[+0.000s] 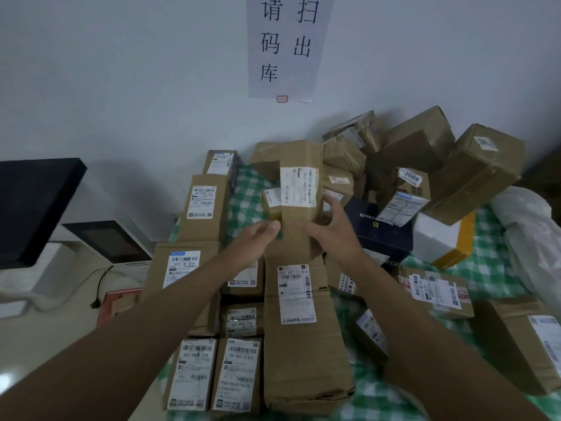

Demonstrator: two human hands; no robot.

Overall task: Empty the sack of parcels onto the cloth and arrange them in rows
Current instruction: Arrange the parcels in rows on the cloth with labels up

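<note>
A long brown cardboard parcel [300,165] with a white label is lifted above the green checked cloth [246,202]. My right hand [329,229] grips its lower right side. My left hand [258,238] touches its lower left edge with loosely bent fingers. Below them, labelled brown parcels lie in rows: a left column [205,205], a long parcel [299,329] in the middle, and smaller ones [239,375] near me. An untidy heap of parcels [425,153] rises at the back right. A crumpled whitish sack [534,235] lies at the far right.
A dark blue box [379,235] and a white foam box with yellow tape [440,238] sit under the heap. A black monitor [33,205] and a smaller screen [106,241] stand on a desk at left. A paper sign [285,47] hangs on the wall.
</note>
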